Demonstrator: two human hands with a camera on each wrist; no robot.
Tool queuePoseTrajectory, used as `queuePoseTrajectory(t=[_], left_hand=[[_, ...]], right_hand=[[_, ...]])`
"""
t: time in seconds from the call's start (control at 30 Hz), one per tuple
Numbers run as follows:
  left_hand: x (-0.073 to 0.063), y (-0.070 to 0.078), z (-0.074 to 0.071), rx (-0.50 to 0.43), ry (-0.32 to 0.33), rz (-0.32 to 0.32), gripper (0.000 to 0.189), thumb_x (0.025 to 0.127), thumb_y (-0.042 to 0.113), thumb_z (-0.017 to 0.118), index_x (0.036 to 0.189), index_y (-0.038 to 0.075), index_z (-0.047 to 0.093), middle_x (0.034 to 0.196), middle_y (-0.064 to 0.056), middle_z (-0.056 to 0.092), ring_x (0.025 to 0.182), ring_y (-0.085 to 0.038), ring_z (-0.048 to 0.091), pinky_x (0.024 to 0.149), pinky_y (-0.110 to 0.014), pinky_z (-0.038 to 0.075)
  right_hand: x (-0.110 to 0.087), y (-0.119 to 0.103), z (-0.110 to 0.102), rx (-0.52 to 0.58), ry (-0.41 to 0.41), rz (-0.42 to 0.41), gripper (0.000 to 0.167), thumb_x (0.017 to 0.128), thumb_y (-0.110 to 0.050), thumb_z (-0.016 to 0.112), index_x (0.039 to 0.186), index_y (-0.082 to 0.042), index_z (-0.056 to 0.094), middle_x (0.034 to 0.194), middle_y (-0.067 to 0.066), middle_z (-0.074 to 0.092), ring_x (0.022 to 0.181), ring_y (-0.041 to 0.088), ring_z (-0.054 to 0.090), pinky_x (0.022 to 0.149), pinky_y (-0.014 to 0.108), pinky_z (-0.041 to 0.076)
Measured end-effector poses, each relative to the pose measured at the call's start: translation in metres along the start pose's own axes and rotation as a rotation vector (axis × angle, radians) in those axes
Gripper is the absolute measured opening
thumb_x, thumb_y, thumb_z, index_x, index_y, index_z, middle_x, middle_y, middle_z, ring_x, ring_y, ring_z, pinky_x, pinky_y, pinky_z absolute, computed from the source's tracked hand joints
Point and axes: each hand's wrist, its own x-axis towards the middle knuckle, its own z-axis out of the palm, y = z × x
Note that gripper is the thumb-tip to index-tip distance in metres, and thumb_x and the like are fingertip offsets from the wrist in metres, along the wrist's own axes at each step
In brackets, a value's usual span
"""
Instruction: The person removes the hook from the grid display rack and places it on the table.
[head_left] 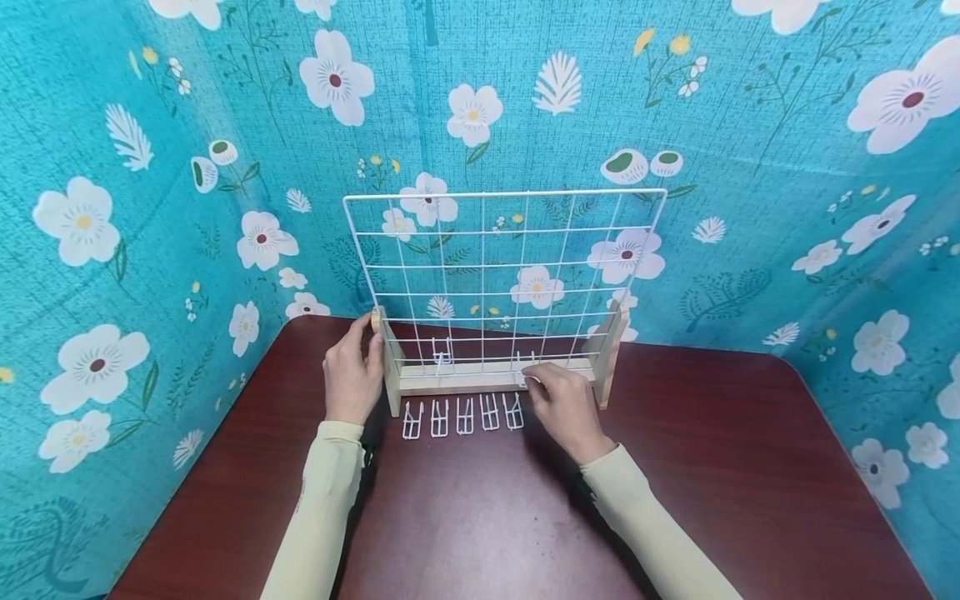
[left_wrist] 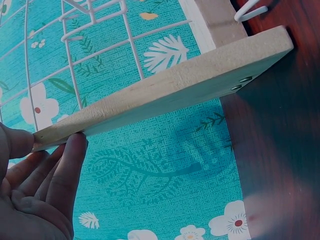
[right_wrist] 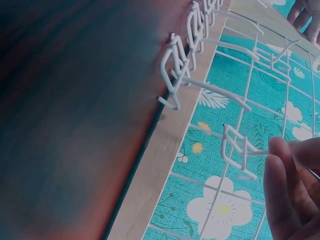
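Observation:
A white wire grid (head_left: pixel 483 267) stands upright in a wooden base (head_left: pixel 457 383) with a wooden side panel at each end. My left hand (head_left: pixel 352 375) grips the top of the left side panel (left_wrist: pixel 165 82), thumb on one face and fingers on the other. With thumb and fingertips, my right hand (head_left: pixel 564 408) pinches the prong of a white wire hook (right_wrist: pixel 234 150) at the low right part of the grid; its bent end shows in the right wrist view. Another wire hook (head_left: pixel 442 353) hangs on the grid's lower left.
Several more white wire hooks (head_left: pixel 465 417) lie in a row on the dark red table (head_left: pixel 465 508), just in front of the base. The right side panel (head_left: pixel 611 358) stands beyond my right hand. A turquoise flowered cloth (head_left: pixel 480 67) surrounds the table's back and sides.

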Motion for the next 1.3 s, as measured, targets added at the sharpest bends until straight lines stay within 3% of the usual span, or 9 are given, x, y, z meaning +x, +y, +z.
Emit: queuePoseTrajectory(t=[0.3, 0.9, 1.3], left_hand=[[0.000, -0.001, -0.002, -0.004, -0.001, 0.008, 0.036, 0.104, 0.017, 0.064, 0.139, 0.007, 0.065, 0.130, -0.020, 0.073, 0.096, -0.039, 0.076, 0.081, -0.056, 0.060], [0.001, 0.000, -0.001, -0.021, -0.007, -0.003, 0.038, 0.104, 0.018, 0.065, 0.140, 0.008, 0.064, 0.131, -0.020, 0.073, 0.095, -0.039, 0.075, 0.082, -0.055, 0.060], [0.001, 0.000, 0.000, -0.023, -0.013, -0.005, 0.037, 0.104, 0.018, 0.064, 0.140, 0.008, 0.064, 0.132, -0.020, 0.072, 0.103, -0.040, 0.075, 0.086, -0.056, 0.061]], right_hand=[[-0.006, 0.001, 0.002, 0.027, -0.009, 0.003, 0.015, 0.083, 0.004, 0.080, 0.095, -0.005, 0.080, 0.088, 0.011, 0.081, 0.080, 0.026, 0.079, 0.074, 0.041, 0.064], [-0.014, 0.006, 0.007, -0.035, -0.051, -0.001, 0.012, 0.085, -0.001, 0.080, 0.093, -0.009, 0.079, 0.086, 0.006, 0.081, 0.076, 0.020, 0.078, 0.068, 0.038, 0.062], [-0.016, 0.008, 0.001, -0.031, -0.122, 0.063, 0.015, 0.085, 0.001, 0.078, 0.094, -0.011, 0.080, 0.087, 0.005, 0.081, 0.075, 0.018, 0.076, 0.068, 0.039, 0.061]])
